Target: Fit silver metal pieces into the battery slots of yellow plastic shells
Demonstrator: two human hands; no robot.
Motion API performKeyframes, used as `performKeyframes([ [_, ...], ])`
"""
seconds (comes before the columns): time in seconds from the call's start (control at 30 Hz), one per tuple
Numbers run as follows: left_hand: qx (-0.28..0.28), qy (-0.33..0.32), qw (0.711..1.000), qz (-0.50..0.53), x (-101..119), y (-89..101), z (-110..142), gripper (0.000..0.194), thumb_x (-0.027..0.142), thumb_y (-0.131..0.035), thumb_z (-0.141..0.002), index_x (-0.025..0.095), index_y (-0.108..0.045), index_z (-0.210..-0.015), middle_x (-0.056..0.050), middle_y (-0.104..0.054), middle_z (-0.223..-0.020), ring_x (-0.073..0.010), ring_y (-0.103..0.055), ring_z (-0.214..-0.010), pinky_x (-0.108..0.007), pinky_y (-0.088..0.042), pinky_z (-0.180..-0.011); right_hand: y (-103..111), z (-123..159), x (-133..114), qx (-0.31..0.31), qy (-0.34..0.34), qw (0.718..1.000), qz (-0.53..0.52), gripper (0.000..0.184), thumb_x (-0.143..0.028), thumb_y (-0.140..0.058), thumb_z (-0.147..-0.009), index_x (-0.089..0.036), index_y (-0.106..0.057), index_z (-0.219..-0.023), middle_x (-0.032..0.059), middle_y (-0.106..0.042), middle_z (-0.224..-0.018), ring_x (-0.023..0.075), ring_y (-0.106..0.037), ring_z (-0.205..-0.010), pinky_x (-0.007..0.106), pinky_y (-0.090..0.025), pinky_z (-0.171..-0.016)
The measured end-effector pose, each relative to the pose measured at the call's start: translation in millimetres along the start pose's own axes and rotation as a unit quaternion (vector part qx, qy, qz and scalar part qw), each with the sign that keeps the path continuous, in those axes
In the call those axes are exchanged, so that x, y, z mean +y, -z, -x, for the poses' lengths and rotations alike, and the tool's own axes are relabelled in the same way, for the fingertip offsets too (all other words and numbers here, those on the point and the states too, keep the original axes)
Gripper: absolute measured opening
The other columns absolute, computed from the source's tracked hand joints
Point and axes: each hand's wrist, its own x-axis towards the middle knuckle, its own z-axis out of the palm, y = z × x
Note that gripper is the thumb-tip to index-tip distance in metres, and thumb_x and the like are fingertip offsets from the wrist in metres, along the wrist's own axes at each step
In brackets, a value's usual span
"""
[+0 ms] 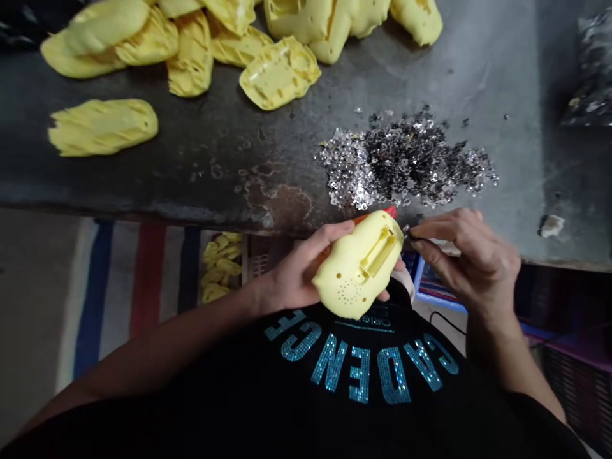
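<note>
My left hand (299, 274) is wrapped round a yellow plastic toy shell (351, 255), held over my lap just off the table edge. The shell shows a long battery slot, several screw holes and a cluster of small speaker holes. A bit of red plastic (391, 211) sticks out behind its upper end. Right beside that end, the thumb and forefinger of my right hand (471, 255) pinch a small shiny metal piece (406, 231). Beyond both hands lies a heap of small metal pieces (406, 162) on the dark table (201, 185).
More yellow shells (280, 73) lie along the back of the table, with a single shell half (102, 127) at the left. A clear bag (593, 70) of metal pieces sits far right, near a whitish lump (551, 225). Below are a box of yellow parts (220, 268) and a blue crate (437, 296).
</note>
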Motion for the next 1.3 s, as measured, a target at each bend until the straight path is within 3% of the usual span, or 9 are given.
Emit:
performKeyframes([
  [0.07,-0.009,-0.006,1.000,0.002,-1.0,-2.4,3.9,0.089,0.056,-0.064,-0.116,0.020,-0.032,-0.190,-0.019,-0.089,-0.136,-0.0308,-0.089,-0.092,-0.041,-0.073,-0.085,-6.3,-7.4,-4.2,-0.005,0.024,1.000,-0.002,0.026,-0.012,-0.084,-0.107,-0.031,-0.078,-0.124,-0.0005,-0.089,-0.109,0.0232,-0.084,-0.096,0.042,-0.058,-0.087],
  [0.23,-0.009,-0.015,1.000,0.000,-2.0,-7.4,12.1,0.083,0.057,-0.062,-0.116,0.021,-0.041,-0.187,-0.018,-0.088,-0.142,-0.0314,-0.090,-0.108,-0.040,-0.073,-0.093,-10.7,-13.3,-6.0,-0.008,0.053,0.999,0.005,0.027,-0.012,-0.084,-0.107,-0.030,-0.078,-0.127,0.0021,-0.087,-0.111,0.0233,-0.082,-0.095,0.042,-0.062,-0.086],
  [0.5,-0.024,-0.035,0.998,-0.043,-6.4,-4.8,10.8,0.086,0.063,-0.071,-0.112,0.021,-0.045,-0.182,-0.013,-0.091,-0.122,-0.0270,-0.088,-0.094,-0.034,-0.071,-0.080,-6.2,-16.8,-18.2,-0.031,0.093,0.993,0.058,0.031,-0.009,-0.080,-0.108,-0.028,-0.072,-0.132,0.0051,-0.086,-0.111,0.0239,-0.076,-0.092,0.043,-0.062,-0.084],
  [0.77,-0.020,-0.038,0.998,-0.055,-7.2,-6.8,8.5,0.084,0.061,-0.079,-0.109,0.020,-0.053,-0.177,-0.009,-0.092,-0.112,-0.0273,-0.089,-0.092,-0.031,-0.069,-0.074,-5.6,-13.8,-20.0,-0.043,0.098,0.992,0.069,0.032,-0.006,-0.079,-0.108,-0.026,-0.072,-0.131,0.0072,-0.086,-0.111,0.0237,-0.075,-0.092,0.043,-0.063,-0.083],
  [0.97,-0.032,-0.043,0.998,-0.043,-8.1,-6.5,8.0,0.086,0.059,-0.070,-0.114,0.019,-0.043,-0.185,-0.014,-0.092,-0.120,-0.0302,-0.091,-0.096,-0.037,-0.072,-0.084,-7.7,-7.2,-19.9,0.006,0.059,0.997,0.040,0.039,0.001,-0.079,-0.105,-0.026,-0.075,-0.133,0.0065,-0.089,-0.118,0.0227,-0.082,-0.098,0.041,-0.067,-0.089],
  [1.1,-0.049,-0.038,0.998,-0.026,-10.3,-3.9,6.0,0.091,0.058,-0.068,-0.115,0.019,-0.034,-0.189,-0.016,-0.092,-0.125,-0.0304,-0.091,-0.096,-0.040,-0.073,-0.087,-9.5,-6.4,-20.7,0.008,0.054,0.996,0.074,0.041,-0.001,-0.077,-0.106,-0.029,-0.076,-0.136,0.0047,-0.089,-0.119,0.0224,-0.081,-0.096,0.040,-0.064,-0.087],
  [1.3,-0.054,-0.047,0.997,-0.031,-12.5,1.1,3.4,0.092,0.063,-0.077,-0.109,0.021,-0.044,-0.184,-0.013,-0.092,-0.119,-0.0297,-0.090,-0.092,-0.039,-0.073,-0.082,-15.1,-3.4,-20.8,-0.008,0.091,0.988,0.127,0.045,-0.005,-0.077,-0.107,-0.029,-0.076,-0.145,0.0066,-0.089,-0.120,0.0252,-0.077,-0.094,0.044,-0.057,-0.083],
])
